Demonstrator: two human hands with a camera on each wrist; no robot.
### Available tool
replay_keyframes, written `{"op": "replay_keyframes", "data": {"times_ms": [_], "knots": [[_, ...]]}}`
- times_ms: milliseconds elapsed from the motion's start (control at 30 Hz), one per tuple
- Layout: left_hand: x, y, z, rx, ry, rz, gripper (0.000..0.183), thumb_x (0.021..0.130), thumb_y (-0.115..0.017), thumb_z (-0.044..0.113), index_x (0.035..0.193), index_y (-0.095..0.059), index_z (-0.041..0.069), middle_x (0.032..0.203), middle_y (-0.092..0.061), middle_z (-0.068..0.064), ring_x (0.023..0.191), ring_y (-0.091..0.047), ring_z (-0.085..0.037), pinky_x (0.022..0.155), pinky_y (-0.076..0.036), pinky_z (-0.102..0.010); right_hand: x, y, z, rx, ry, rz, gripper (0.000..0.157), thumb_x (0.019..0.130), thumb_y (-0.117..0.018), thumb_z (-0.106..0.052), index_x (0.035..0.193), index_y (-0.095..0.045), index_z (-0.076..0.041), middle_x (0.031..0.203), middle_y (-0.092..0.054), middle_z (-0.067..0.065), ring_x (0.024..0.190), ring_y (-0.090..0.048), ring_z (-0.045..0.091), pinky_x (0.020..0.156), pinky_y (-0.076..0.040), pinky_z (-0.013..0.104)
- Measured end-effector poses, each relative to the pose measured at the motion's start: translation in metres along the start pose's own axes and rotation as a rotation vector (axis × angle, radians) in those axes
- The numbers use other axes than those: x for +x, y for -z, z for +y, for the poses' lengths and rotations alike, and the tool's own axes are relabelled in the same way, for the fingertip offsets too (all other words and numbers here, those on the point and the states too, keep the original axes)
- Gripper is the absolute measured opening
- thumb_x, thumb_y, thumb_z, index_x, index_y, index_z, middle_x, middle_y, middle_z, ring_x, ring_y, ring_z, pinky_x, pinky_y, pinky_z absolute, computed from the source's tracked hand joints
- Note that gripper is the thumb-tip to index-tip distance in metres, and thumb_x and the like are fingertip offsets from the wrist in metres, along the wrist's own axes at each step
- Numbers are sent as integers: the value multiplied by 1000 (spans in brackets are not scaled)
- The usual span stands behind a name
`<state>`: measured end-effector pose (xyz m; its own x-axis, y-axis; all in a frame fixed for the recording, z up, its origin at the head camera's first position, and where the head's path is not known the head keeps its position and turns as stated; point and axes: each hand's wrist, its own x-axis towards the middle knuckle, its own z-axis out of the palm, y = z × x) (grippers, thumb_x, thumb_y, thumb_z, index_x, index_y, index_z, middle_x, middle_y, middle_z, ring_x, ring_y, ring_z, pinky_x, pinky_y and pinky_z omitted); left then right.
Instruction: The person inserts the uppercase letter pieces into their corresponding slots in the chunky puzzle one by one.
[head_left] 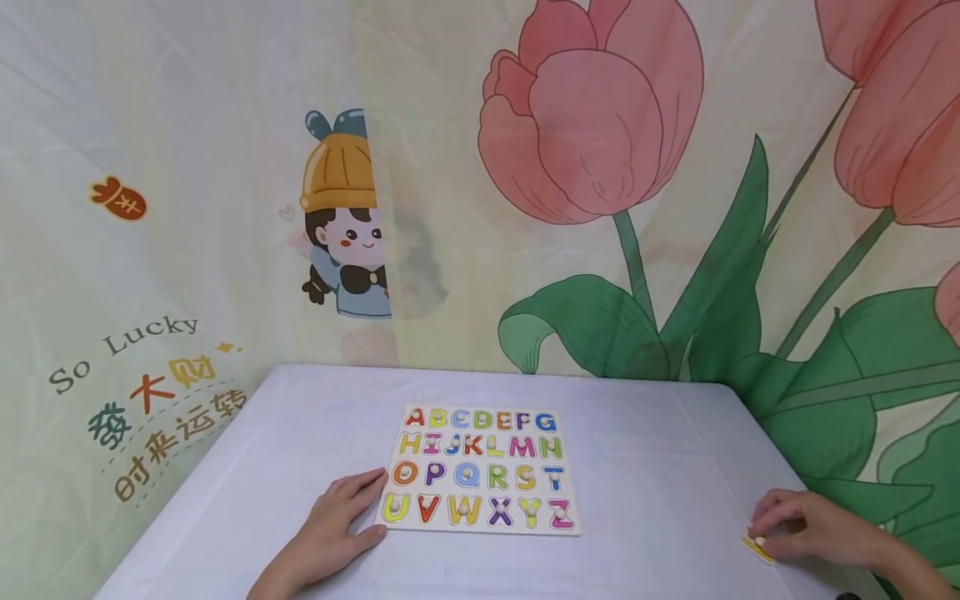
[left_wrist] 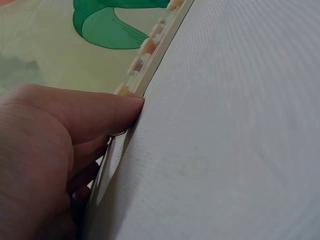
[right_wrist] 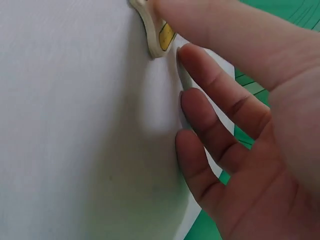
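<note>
A white alphabet puzzle board (head_left: 480,533) lies flat on the table, with colourful letters in rows and small round knobs on many of them. My left hand (head_left: 333,525) rests at the board's left side, its thumb and fingers touching the edge. In the left wrist view, the thumb (left_wrist: 107,112) presses on the board's rim (left_wrist: 162,47). Far to the right, my right hand (head_left: 813,525) pinches a small yellow puzzle piece (head_left: 756,551) by its knob, tilted close to the tabletop. Which letter it is cannot be told. The right wrist view shows only the piece's end (right_wrist: 166,37); the other fingers are loosely bent.
A white cloth covers the table (head_left: 660,467). Behind it hangs a curtain (head_left: 442,167) printed with pink tulips, a cartoon figure and lettering. A small dark object (head_left: 848,596) shows at the bottom right edge.
</note>
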<state>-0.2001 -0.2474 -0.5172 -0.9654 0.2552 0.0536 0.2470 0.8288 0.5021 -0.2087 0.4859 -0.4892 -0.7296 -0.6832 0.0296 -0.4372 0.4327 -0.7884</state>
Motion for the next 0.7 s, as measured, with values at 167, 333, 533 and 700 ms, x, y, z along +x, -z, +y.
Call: {"op": "replay_keyframes", "data": {"times_ms": [167, 333, 533, 700], "knots": [[0, -1, 0, 2, -5, -1, 78, 94, -76, 48, 162, -48, 20, 164, -44, 5, 151, -36, -27, 116, -34, -61, 9, -8, -5, -28, 17, 59, 25, 97, -69, 8, 112, -82, -8, 105, -73, 1, 98, -65, 4, 76, -55, 21], [0, -1, 1, 3, -8, 7, 78, 94, -76, 47, 162, -48, 20, 164, -44, 5, 151, -36, -27, 116, -35, -60, 28, -19, -12, -78, 55, 106, 20, 96, -72, 4, 110, -81, -8, 102, -73, 1, 93, -67, 5, 72, -57, 24], [-1, -1, 2, -10, -14, 6, 78, 94, -76, 47, 162, -48, 20, 165, -44, 4, 151, -36, -27, 116, -35, -60, 50, -25, -25, -143, -36, 196, 15, 97, -75, -5, 109, -83, -12, 99, -71, -5, 91, -64, 1, 71, -55, 23], [-1, -1, 0, 9, -6, 10, 79, 94, -76, 48, 162, -48, 21, 165, -44, 5, 151, -36, -27, 115, -36, -59, 79, -39, -40, -233, -61, 288, 9, 95, -81, -14, 104, -83, -15, 95, -72, 2, 88, -63, 0, 68, -54, 24]]}}
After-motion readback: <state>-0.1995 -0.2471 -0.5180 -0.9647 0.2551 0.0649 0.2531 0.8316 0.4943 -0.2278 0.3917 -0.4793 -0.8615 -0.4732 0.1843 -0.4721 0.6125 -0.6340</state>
